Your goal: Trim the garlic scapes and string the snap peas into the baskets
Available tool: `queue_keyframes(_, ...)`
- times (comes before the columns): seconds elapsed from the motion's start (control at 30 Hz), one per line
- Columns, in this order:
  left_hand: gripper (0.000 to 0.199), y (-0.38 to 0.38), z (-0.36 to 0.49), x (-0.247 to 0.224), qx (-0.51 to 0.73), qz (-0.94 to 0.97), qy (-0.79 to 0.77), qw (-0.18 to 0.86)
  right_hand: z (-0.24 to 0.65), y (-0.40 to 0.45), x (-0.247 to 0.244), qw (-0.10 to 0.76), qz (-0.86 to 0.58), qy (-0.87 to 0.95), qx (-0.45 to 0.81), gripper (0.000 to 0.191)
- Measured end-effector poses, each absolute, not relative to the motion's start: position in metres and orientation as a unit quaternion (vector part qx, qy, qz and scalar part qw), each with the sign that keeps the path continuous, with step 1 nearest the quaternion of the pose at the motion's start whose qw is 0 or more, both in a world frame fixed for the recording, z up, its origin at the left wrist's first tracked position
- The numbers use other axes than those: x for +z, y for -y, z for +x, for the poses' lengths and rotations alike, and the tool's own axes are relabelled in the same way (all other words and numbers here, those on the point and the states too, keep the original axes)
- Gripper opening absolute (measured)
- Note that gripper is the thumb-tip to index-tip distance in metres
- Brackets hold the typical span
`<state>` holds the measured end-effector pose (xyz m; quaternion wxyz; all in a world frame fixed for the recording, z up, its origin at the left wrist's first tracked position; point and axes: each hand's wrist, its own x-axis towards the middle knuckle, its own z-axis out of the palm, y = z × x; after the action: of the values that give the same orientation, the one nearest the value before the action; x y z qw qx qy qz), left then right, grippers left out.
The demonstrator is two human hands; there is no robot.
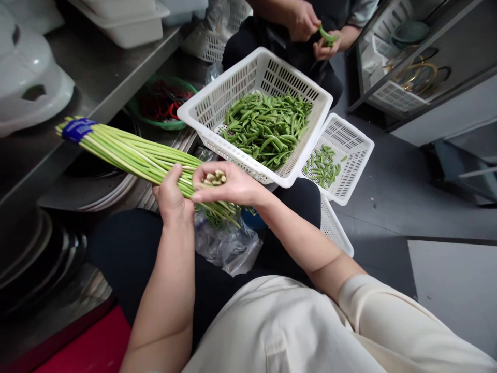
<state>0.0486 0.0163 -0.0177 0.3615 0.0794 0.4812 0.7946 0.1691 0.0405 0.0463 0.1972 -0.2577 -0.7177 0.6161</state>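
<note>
1. L hand (173,201) wrapped round green stalk bundle (134,151), ctr-left of frame.
2. R hand (236,182) curled round pale stubby ends (214,178), nr ctr.
3. Risk: bundle could fan out if L grip slackens, b/c blue band (78,129) only ties upper-left end.

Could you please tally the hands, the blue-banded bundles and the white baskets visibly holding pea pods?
Camera wearer's hands: 2 (left hand, right hand)
Co-worker's hands: 2
Blue-banded bundle of garlic scapes: 1
White baskets visibly holding pea pods: 2 (large basket, small basket)
Total: 7
</note>
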Motion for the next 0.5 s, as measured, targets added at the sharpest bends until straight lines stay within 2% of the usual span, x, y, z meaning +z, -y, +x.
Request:
queue_keyframes(0.07, 0.013, -0.015, 0.051, -0.012, 0.803, 0.065, -0.456, 0.379, 0.160, -0.041, 0.052, 0.223, -0.367, 0.782, 0.452, 0.011)
queue_keyframes(0.13, 0.009, -0.014, 0.054, -0.008, 0.800, 0.071, -0.443, 0.398, 0.152, -0.043, 0.050, 0.193, -0.423, 0.823, 0.327, 0.011)
queue_keyframes(0.2, 0.007, -0.013, 0.056, -0.004, 0.797, 0.067, -0.435, 0.413, 0.147, -0.047, 0.043, 0.153, -0.424, 0.853, 0.265, 0.016)
queue_keyframes(0.3, 0.008, -0.011, 0.058, -0.001, 0.799, 0.062, -0.430, 0.417, 0.144, -0.055, 0.037, 0.132, -0.400, 0.874, 0.243, 0.017)
queue_keyframes(0.5, 0.013, -0.016, 0.061, -0.007, 0.810, 0.052, -0.463, 0.356, 0.139, -0.067, 0.044, 0.097, -0.411, 0.857, 0.296, 0.019)
